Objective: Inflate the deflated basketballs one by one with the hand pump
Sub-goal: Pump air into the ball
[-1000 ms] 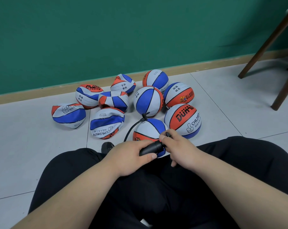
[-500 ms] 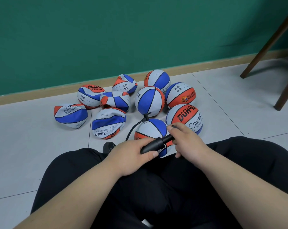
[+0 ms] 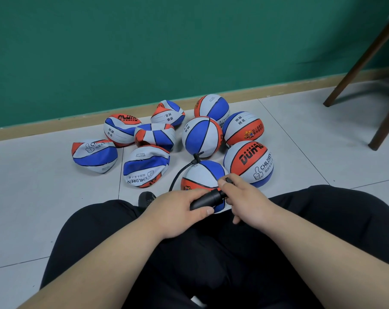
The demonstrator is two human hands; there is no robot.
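We hold the black hand pump (image 3: 205, 200) slanted just above our lap. Its thin hose (image 3: 178, 175) arcs to the far top edge of the nearest ball (image 3: 202, 175), which is round and white, blue and orange. Four inflated balls (image 3: 201, 136) cluster behind and to the right of it. Five crumpled balls (image 3: 144, 166) lie to the left.

Views: one, head-worn, wide-angle.
Station: above and behind the hand pump (image 3: 208, 200), over the seated person's lap in black trousers (image 3: 233, 253).
Facing: forward and down, toward the green wall (image 3: 144, 52) beyond the pump.
Nearness: close. Both forearms filled the lower frame, with the left hand (image 3: 178, 210) and right hand (image 3: 249, 204) gripping the pump just below centre.
Field: basketballs (image 3: 201, 136) on the tiled floor (image 3: 33, 197) just beyond the pump, and chair legs (image 3: 363, 61) far right of it.
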